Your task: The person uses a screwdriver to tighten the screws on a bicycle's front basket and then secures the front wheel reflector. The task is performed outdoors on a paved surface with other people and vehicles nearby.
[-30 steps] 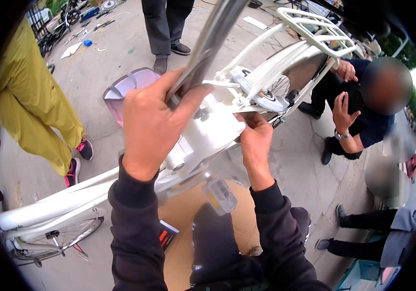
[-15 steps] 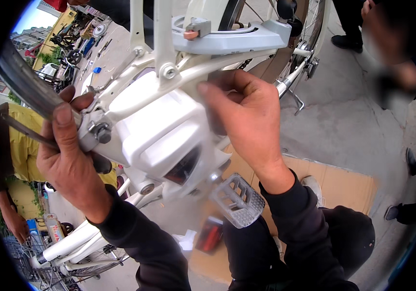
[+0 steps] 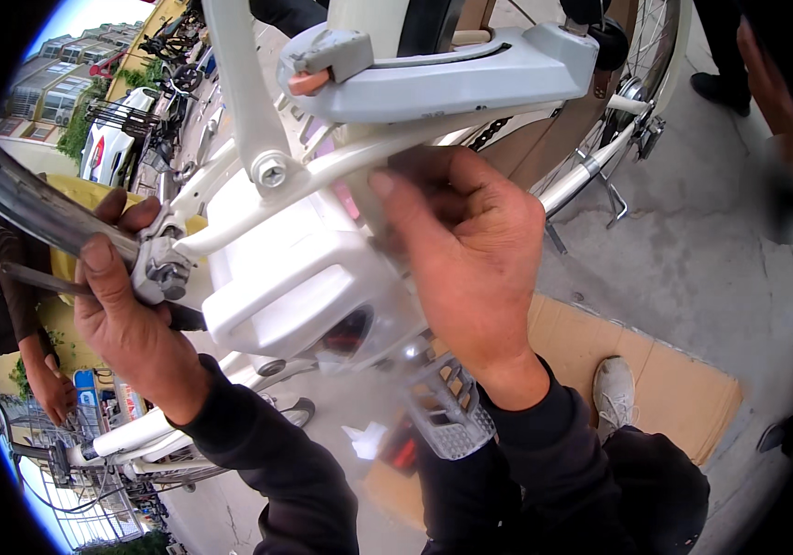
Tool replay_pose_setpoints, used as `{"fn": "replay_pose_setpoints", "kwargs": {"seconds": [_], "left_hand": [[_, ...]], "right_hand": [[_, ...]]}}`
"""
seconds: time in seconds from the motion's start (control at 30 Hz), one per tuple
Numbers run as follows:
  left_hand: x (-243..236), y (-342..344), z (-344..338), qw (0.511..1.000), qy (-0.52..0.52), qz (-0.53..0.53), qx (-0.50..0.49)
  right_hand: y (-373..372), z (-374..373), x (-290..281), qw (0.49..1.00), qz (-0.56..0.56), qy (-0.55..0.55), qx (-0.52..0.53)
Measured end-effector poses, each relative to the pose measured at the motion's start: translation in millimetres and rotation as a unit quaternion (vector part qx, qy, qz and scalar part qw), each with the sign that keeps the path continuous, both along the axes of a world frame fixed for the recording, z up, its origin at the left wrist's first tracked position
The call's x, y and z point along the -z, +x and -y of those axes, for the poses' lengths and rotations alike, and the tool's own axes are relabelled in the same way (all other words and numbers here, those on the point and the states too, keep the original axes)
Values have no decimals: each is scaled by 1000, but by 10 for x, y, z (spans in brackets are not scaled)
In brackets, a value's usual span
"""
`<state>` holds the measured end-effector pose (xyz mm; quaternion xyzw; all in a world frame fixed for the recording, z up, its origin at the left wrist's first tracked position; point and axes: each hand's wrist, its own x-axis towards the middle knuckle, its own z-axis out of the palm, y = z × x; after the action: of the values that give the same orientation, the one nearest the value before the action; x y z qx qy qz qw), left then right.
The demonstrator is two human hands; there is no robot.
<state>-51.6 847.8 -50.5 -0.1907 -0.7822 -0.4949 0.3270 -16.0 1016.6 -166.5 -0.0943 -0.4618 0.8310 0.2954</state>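
My left hand (image 3: 142, 338) is closed round the metal seat post (image 3: 49, 203), close to the seat clamp (image 3: 163, 270) of a white bicycle. A thin grey metal rod (image 3: 40, 277) juts out from the same hand; its far end is hidden. My right hand (image 3: 479, 268) is closed, with the thumb and bent fingers at the white frame tube (image 3: 373, 148), just under the grey ring lock (image 3: 452, 79). What its fingertips hold, if anything, is hidden. Between my hands sits a white plastic housing (image 3: 295, 287) with a handle-like bar and a dark window.
A grey pedal (image 3: 447, 407) hangs below the housing. Cardboard (image 3: 655, 379) lies on the concrete near my shoe (image 3: 614, 393). A blurred red and black item (image 3: 401, 453) and white paper (image 3: 364, 439) are below. Another person's hand (image 3: 48, 384) is at the left; other people stand right.
The view has shifted, and the bicycle appears lower left and larger. Both hands keep their places on the seat post and beside the frame tube.
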Motion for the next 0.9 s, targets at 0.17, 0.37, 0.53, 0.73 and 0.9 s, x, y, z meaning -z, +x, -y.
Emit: {"fn": "replay_pose_setpoints", "kwargs": {"seconds": [0.17, 0.37, 0.53, 0.73, 0.9], "left_hand": [[57, -37, 1, 999, 20, -22, 25], [61, -69, 34, 999, 22, -31, 26], [66, -44, -2, 999, 29, -26, 22], [67, -49, -21, 999, 41, -18, 26], [76, -69, -9, 999, 25, -31, 28]], "right_hand": [[15, -1, 9, 1000, 2, 26, 6], [0, 47, 3, 999, 20, 15, 29], [36, 32, -27, 999, 38, 25, 8], [40, -30, -17, 999, 26, 13, -14], [66, -103, -52, 998, 15, 40, -50]]}}
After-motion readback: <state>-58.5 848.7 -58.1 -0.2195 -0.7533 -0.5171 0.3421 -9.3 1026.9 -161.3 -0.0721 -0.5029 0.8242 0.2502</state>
